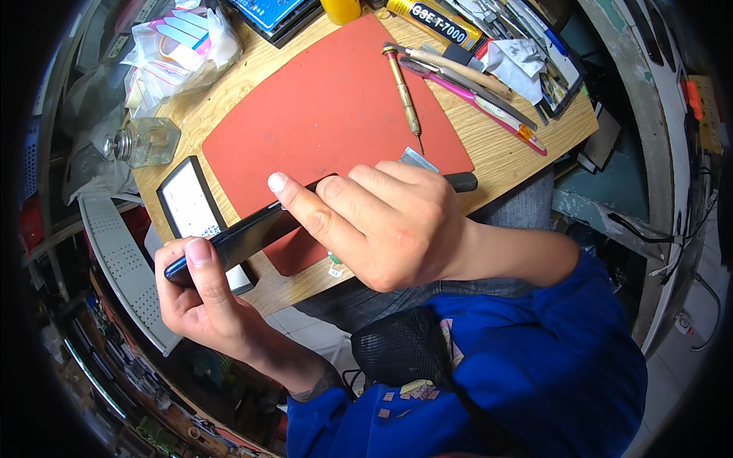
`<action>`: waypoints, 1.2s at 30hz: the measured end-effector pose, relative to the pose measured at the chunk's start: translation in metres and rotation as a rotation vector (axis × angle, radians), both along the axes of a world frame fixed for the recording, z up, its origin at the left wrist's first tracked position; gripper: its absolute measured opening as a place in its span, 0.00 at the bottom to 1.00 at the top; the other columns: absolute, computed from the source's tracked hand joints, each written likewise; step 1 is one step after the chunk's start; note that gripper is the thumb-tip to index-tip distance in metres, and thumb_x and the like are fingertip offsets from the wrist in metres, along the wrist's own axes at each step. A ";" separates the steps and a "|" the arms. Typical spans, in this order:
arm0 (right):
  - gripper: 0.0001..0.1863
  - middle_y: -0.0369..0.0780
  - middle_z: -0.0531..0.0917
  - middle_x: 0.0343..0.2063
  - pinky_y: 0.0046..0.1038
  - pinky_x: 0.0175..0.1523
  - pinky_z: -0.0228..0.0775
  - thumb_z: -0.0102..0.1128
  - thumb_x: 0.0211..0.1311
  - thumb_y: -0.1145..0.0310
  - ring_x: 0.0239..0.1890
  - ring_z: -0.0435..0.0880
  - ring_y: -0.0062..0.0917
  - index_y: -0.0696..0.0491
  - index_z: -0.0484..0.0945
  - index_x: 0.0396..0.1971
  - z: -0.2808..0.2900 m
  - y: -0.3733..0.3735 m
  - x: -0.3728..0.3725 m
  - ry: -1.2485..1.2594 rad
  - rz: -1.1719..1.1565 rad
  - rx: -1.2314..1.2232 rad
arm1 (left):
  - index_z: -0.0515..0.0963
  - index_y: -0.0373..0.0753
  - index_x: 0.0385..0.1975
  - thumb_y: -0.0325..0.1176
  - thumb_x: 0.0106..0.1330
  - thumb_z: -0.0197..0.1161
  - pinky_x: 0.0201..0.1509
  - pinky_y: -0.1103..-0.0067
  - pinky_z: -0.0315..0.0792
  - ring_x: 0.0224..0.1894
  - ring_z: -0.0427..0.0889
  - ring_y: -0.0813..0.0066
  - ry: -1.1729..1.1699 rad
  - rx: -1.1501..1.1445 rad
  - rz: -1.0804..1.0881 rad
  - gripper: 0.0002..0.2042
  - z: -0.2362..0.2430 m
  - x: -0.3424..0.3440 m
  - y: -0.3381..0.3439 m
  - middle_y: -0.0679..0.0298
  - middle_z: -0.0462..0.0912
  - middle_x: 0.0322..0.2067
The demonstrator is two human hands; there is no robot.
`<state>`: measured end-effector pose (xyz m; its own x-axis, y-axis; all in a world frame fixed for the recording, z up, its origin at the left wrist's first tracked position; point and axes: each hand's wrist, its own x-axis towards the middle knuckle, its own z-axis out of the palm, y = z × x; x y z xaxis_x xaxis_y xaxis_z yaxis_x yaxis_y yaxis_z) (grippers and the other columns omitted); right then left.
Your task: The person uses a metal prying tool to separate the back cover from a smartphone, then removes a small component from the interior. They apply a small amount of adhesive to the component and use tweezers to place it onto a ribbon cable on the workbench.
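Note:
A dark smartphone [248, 235] with a glossy face and a blue-black rim is held tilted above the table's near edge. Its lower left end is gripped by my left hand [210, 294], with the thumb along the rim. My right hand [389, 221] is curled over the phone's other end, thumb stretched along its upper edge. From behind this fist sticks out the rounded end of a black handle [464, 182]; the rest of that tool is hidden. Under the phone lies a red mat [305, 114]. Beside the right knuckles is a small silvery flat piece [418, 159].
A brass-coloured precision screwdriver [403, 91] lies on the mat, beside tweezers and brushes [489, 99]. A tool tray [569, 76] and a yellow-black glue tube [435, 24] stand farther back. Left are a glass bottle [153, 143], a black-framed white panel [187, 198] and plastic bags [183, 53].

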<state>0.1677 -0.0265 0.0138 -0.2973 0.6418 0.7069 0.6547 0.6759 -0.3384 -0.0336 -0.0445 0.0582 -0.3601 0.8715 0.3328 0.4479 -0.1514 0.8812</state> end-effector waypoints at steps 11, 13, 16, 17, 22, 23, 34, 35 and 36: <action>0.21 0.34 0.76 0.20 0.25 0.23 0.68 0.69 0.56 0.71 0.19 0.78 0.22 0.62 0.88 0.50 0.014 0.006 -0.004 0.126 0.107 -0.101 | 0.78 0.34 0.33 0.31 0.73 0.70 0.35 0.87 0.59 0.30 0.68 0.88 0.044 -0.021 -0.016 0.09 0.007 0.009 0.003 0.73 0.76 0.29; 0.22 0.35 0.76 0.20 0.26 0.22 0.69 0.68 0.53 0.73 0.19 0.79 0.23 0.62 0.88 0.50 0.015 0.007 0.003 0.131 0.118 -0.142 | 0.78 0.34 0.33 0.31 0.72 0.70 0.35 0.87 0.60 0.31 0.68 0.87 0.040 -0.018 -0.041 0.09 0.008 0.007 0.003 0.71 0.76 0.29; 0.23 0.35 0.76 0.20 0.27 0.22 0.70 0.67 0.52 0.75 0.19 0.80 0.24 0.61 0.88 0.50 0.016 0.007 0.010 0.116 0.156 -0.161 | 0.77 0.34 0.33 0.30 0.71 0.69 0.37 0.86 0.61 0.32 0.69 0.86 0.031 -0.005 -0.076 0.09 0.006 0.005 0.003 0.69 0.76 0.31; 0.22 0.35 0.76 0.19 0.27 0.22 0.70 0.67 0.52 0.75 0.19 0.80 0.24 0.61 0.88 0.50 0.017 0.006 0.012 0.101 0.157 -0.168 | 0.77 0.33 0.33 0.29 0.71 0.68 0.38 0.86 0.61 0.32 0.69 0.86 0.003 0.001 -0.091 0.08 0.006 0.005 0.003 0.68 0.77 0.31; 0.22 0.35 0.77 0.20 0.27 0.23 0.72 0.67 0.53 0.76 0.19 0.80 0.24 0.60 0.88 0.51 0.017 0.005 0.016 0.081 0.157 -0.199 | 0.78 0.33 0.33 0.29 0.71 0.67 0.40 0.85 0.63 0.34 0.72 0.84 0.056 0.003 -0.097 0.07 0.006 0.003 0.002 0.64 0.79 0.33; 0.22 0.35 0.77 0.20 0.28 0.23 0.72 0.67 0.53 0.76 0.19 0.80 0.24 0.60 0.88 0.51 0.016 0.005 0.017 0.066 0.162 -0.195 | 0.78 0.33 0.33 0.29 0.71 0.67 0.40 0.85 0.64 0.34 0.72 0.83 0.034 0.007 -0.103 0.07 0.006 0.003 0.002 0.64 0.79 0.33; 0.22 0.35 0.77 0.20 0.28 0.22 0.72 0.66 0.55 0.74 0.19 0.80 0.24 0.61 0.88 0.52 0.022 0.005 0.023 0.023 0.215 -0.265 | 0.78 0.32 0.33 0.30 0.70 0.68 0.39 0.85 0.62 0.33 0.71 0.83 0.049 0.039 -0.138 0.08 0.003 0.001 0.004 0.63 0.80 0.32; 0.22 0.35 0.77 0.20 0.27 0.22 0.72 0.66 0.55 0.74 0.19 0.80 0.23 0.62 0.88 0.52 0.022 0.005 0.022 0.020 0.204 -0.236 | 0.78 0.32 0.33 0.30 0.70 0.68 0.39 0.85 0.62 0.32 0.71 0.84 0.045 0.034 -0.138 0.08 0.004 0.001 0.003 0.63 0.79 0.32; 0.22 0.35 0.77 0.20 0.27 0.22 0.71 0.66 0.55 0.73 0.19 0.80 0.23 0.62 0.88 0.52 0.021 0.005 0.019 0.010 0.191 -0.211 | 0.78 0.32 0.32 0.29 0.70 0.68 0.38 0.86 0.62 0.32 0.71 0.84 0.043 0.037 -0.135 0.08 0.004 0.002 0.004 0.63 0.79 0.32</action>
<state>0.1865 -0.0211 0.0352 -0.4206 0.7080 0.5673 0.5177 0.7008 -0.4908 -0.0318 -0.0410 0.0620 -0.2252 0.8977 0.3786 0.4587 -0.2451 0.8541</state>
